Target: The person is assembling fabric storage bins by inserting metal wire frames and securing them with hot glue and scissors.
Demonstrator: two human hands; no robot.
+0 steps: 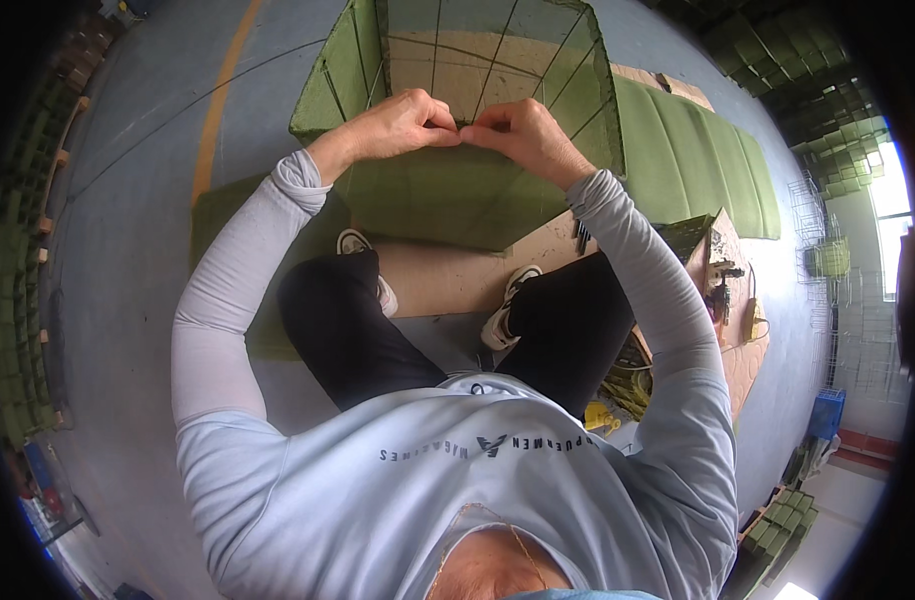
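A box-shaped wire frame (pixel 438 195) covered in green mesh fabric stands between my feet, with its top side open toward me. My left hand (pixel 406 124) and my right hand (pixel 530 136) meet at the middle of its near upper edge. The fingers of both are closed in a pinch on the green fabric there, thumbs and fingertips almost touching. Anything small between the fingertips is hidden. Thin dark wires cross the inside of the frame, and a tan board shows through beyond them.
Green fabric panels (pixel 693 160) lie to the right of the frame. A cardboard-topped surface (pixel 723 310) at my right bears small tools and a yellow object (pixel 756 320). Green stacks (pixel 808 60) and wire racks (pixel 823 260) line the far right. An orange line (pixel 218 110) crosses the floor.
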